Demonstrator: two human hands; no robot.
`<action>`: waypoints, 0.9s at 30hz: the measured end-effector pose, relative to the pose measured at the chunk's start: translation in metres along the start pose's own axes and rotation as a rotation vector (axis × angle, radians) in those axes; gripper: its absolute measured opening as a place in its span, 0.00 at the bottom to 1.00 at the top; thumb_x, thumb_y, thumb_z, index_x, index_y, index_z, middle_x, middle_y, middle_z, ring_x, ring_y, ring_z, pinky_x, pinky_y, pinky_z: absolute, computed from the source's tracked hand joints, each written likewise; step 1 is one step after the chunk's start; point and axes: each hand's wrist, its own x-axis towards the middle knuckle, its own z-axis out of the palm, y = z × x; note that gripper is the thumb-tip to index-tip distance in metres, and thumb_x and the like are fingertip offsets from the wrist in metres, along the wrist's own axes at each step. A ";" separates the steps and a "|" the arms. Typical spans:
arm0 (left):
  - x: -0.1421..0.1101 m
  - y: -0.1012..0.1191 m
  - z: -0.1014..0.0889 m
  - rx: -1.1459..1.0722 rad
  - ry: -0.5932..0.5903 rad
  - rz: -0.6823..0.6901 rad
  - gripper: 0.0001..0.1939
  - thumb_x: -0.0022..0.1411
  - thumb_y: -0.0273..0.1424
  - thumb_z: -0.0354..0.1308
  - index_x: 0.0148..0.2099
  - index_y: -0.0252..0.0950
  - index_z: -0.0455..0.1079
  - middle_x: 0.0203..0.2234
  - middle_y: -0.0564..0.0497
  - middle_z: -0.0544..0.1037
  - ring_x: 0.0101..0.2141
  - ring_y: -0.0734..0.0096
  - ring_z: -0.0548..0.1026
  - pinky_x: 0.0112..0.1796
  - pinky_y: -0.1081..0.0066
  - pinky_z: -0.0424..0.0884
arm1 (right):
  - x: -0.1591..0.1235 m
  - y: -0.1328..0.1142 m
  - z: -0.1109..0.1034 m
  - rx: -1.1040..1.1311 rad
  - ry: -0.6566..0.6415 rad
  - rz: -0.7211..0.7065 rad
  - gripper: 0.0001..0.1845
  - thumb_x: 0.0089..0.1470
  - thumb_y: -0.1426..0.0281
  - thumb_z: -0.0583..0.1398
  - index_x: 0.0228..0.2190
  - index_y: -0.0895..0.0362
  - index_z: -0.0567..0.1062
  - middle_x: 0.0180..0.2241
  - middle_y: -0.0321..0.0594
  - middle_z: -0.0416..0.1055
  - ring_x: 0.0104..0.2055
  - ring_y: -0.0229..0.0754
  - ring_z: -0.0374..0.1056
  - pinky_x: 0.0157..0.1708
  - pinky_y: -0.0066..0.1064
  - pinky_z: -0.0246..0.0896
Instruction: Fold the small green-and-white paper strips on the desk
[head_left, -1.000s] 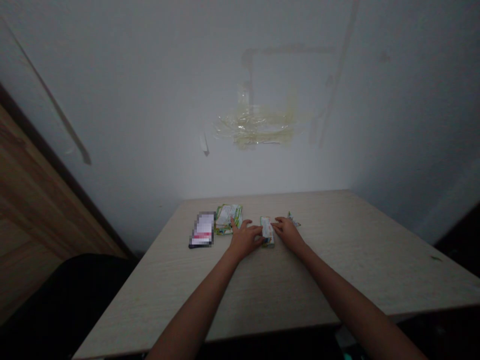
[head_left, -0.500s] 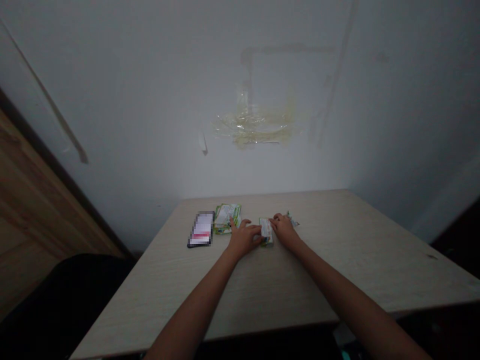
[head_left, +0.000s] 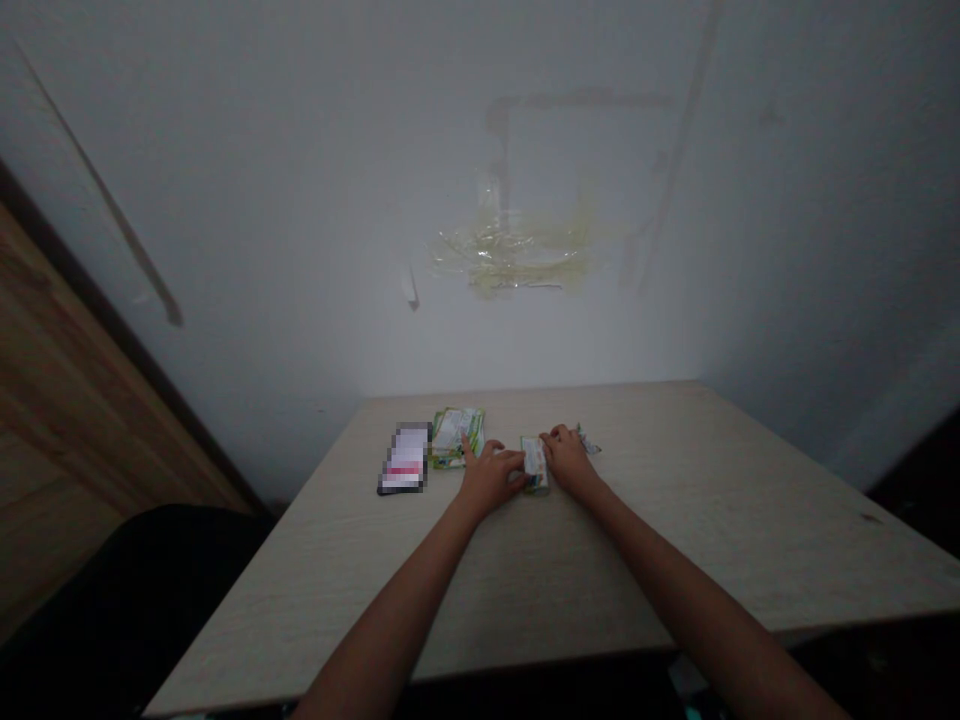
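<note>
A narrow, folded green-and-white printed packet [head_left: 535, 462] lies on the table between my two hands. My left hand [head_left: 489, 478] grips its left edge with thumb and fingertips, while another finger is raised and spread toward the left. On the opposite edge, the curled fingers of my right hand [head_left: 566, 458] press and hold the packet. Just beyond the right hand, a small crumpled printed piece [head_left: 587, 440] shows in part; the hand hides the rest. A stack of similar green-and-white packets [head_left: 454, 430] rests behind and left of my left hand.
A phone [head_left: 406, 458] with a lit, blurred screen lies left of the stack. The pale wooden table [head_left: 712, 500] meets a wall [head_left: 300, 250] with peeling tape [head_left: 517, 255]. A dark, rounded shape [head_left: 150, 590] stands beside the table's left edge.
The view has shifted very slightly. Both hands stay at the folded packet with hardly any visible movement.
</note>
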 end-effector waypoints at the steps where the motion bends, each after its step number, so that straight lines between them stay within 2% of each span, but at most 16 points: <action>1: 0.000 0.000 -0.001 -0.001 -0.004 0.003 0.09 0.60 0.42 0.60 0.44 0.52 0.74 0.48 0.57 0.79 0.55 0.56 0.65 0.56 0.29 0.24 | 0.000 0.001 0.000 0.019 -0.001 0.007 0.17 0.62 0.70 0.52 0.48 0.57 0.76 0.46 0.52 0.68 0.49 0.51 0.61 0.53 0.42 0.52; 4: -0.001 0.000 -0.002 -0.014 -0.013 0.007 0.08 0.60 0.42 0.60 0.43 0.52 0.74 0.48 0.58 0.79 0.55 0.56 0.65 0.57 0.29 0.24 | -0.001 0.004 -0.001 0.108 0.016 0.006 0.17 0.61 0.71 0.54 0.49 0.58 0.76 0.46 0.50 0.69 0.50 0.48 0.62 0.54 0.39 0.53; 11: -0.001 -0.001 0.000 -0.011 0.019 0.013 0.08 0.60 0.42 0.60 0.42 0.52 0.74 0.47 0.59 0.79 0.55 0.55 0.66 0.57 0.29 0.24 | -0.004 0.005 -0.008 0.214 0.005 -0.020 0.12 0.58 0.72 0.57 0.38 0.58 0.81 0.40 0.45 0.73 0.46 0.45 0.66 0.50 0.36 0.57; 20: -0.001 0.001 -0.002 -0.007 0.005 0.003 0.08 0.60 0.42 0.60 0.42 0.52 0.74 0.47 0.58 0.80 0.54 0.56 0.66 0.57 0.30 0.24 | 0.000 0.018 -0.006 0.217 -0.097 -0.066 0.15 0.55 0.70 0.60 0.43 0.60 0.80 0.44 0.48 0.74 0.49 0.45 0.67 0.53 0.35 0.57; 27: -0.001 0.002 -0.005 0.001 -0.004 0.007 0.10 0.60 0.42 0.60 0.45 0.52 0.74 0.46 0.56 0.80 0.53 0.56 0.66 0.57 0.30 0.24 | -0.006 0.017 -0.013 0.227 -0.122 -0.098 0.16 0.53 0.71 0.61 0.44 0.61 0.80 0.48 0.50 0.74 0.50 0.47 0.68 0.55 0.36 0.57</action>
